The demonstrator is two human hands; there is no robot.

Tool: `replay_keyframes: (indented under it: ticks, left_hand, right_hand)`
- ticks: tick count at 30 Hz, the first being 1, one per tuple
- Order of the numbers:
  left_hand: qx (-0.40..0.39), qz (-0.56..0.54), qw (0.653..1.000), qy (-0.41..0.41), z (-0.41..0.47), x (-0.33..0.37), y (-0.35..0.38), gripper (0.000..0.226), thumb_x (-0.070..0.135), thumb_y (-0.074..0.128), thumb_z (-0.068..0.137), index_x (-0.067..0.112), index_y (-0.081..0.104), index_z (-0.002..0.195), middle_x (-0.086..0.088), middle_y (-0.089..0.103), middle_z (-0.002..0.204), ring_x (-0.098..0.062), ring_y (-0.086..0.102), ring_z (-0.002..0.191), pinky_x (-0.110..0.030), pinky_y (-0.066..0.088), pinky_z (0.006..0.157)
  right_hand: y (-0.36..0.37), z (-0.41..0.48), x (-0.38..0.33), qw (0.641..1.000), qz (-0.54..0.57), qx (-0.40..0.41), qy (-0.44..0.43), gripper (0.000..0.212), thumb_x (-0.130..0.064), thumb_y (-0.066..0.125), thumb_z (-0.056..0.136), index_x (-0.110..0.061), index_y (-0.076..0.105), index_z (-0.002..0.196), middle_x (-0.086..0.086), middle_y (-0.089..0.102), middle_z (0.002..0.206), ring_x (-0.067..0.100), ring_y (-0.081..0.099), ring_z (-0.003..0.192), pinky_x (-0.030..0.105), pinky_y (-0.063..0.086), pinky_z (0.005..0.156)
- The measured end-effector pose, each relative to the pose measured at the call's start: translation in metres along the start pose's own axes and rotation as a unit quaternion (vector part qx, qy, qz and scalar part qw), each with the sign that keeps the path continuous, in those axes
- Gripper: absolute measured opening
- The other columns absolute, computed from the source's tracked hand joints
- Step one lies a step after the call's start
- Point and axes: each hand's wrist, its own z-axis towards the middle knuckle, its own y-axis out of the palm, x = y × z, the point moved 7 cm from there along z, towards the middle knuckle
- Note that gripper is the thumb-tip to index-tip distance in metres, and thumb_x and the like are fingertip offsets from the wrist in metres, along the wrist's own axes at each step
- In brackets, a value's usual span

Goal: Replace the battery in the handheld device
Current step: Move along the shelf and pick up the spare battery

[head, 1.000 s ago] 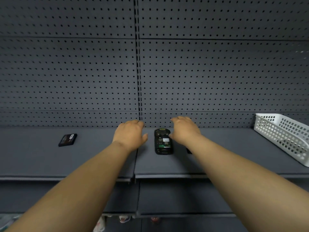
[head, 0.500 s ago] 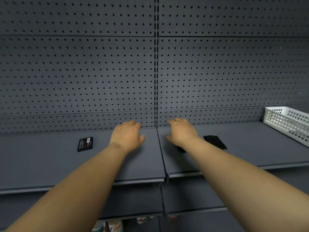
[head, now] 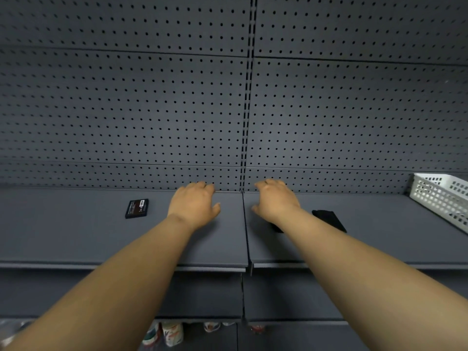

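My left hand (head: 193,203) hovers palm down over the grey shelf (head: 76,239), fingers loosely apart, holding nothing. My right hand (head: 276,201) lies palm down over the black handheld device (head: 277,228), of which only a dark corner shows below my wrist. Whether the fingers grip it is hidden. A black battery (head: 136,208) with a red and white label lies flat on the shelf, left of my left hand. A flat black cover (head: 329,220) lies on the shelf just right of my right forearm.
A white perforated plastic basket (head: 440,198) stands at the shelf's right end. A grey pegboard wall (head: 152,110) closes the back. A seam (head: 245,224) divides the two shelf boards between my hands. Colourful objects (head: 172,333) sit lower down.
My right hand has moved left over the device, which lay uncovered between my hands a second ago. The view has shifted, so the battery and the cover now show closer to the middle.
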Motion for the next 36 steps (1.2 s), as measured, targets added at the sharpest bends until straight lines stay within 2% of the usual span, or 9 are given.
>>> replay_keyframes:
  ticks: [7,15,23,27,36]
  left_hand:
    - [0.002,0.002,1.000,-0.025,-0.012,-0.005,0.003,0.048,0.042,0.045,0.091,0.015,0.047,0.132,-0.008,0.056,0.129,-0.027,0.050,0.121,-0.038,0.040,0.099]
    - [-0.001,0.004,0.999,-0.043,-0.021,-0.041,0.005,0.049,0.042,0.046,0.091,0.015,0.047,0.132,-0.008,0.055,0.131,-0.026,0.049,0.123,-0.038,0.039,0.102]
    - [-0.015,0.013,0.999,-0.044,-0.021,-0.119,0.007,0.049,0.041,0.046,0.092,0.015,0.047,0.132,-0.008,0.056,0.129,-0.027,0.050,0.120,-0.038,0.041,0.100]
    - [-0.018,0.016,0.999,-0.039,-0.017,-0.172,0.008,0.046,0.040,0.045,0.092,0.015,0.049,0.130,-0.008,0.058,0.127,-0.027,0.052,0.118,-0.038,0.042,0.098]
    - [-0.032,0.019,0.999,-0.015,-0.019,-0.270,0.017,0.049,0.043,0.045,0.092,0.015,0.047,0.131,-0.009,0.056,0.129,-0.027,0.051,0.120,-0.038,0.040,0.100]
  right_hand:
    - [-0.003,-0.004,-0.002,1.000,0.007,0.010,-0.025,0.055,-0.024,0.061,0.088,-0.014,0.043,0.139,0.007,0.045,0.142,0.026,0.036,0.135,0.036,0.035,0.109]
    - [0.002,0.005,-0.030,0.999,0.015,0.006,-0.029,0.054,-0.022,0.060,0.088,-0.014,0.043,0.138,0.007,0.045,0.141,0.026,0.037,0.134,0.036,0.037,0.107]
    - [0.018,0.029,-0.100,0.999,0.025,-0.004,-0.019,0.055,-0.019,0.058,0.088,-0.014,0.041,0.141,0.006,0.042,0.144,0.026,0.034,0.137,0.035,0.035,0.110]
    - [0.032,0.042,-0.148,0.999,0.031,-0.012,-0.007,0.051,-0.016,0.057,0.089,-0.014,0.044,0.138,0.006,0.044,0.142,0.026,0.038,0.134,0.036,0.039,0.106]
    - [0.064,0.057,-0.244,0.998,0.055,-0.034,0.016,0.053,-0.025,0.058,0.089,-0.013,0.043,0.139,0.007,0.045,0.141,0.027,0.039,0.132,0.037,0.040,0.103]
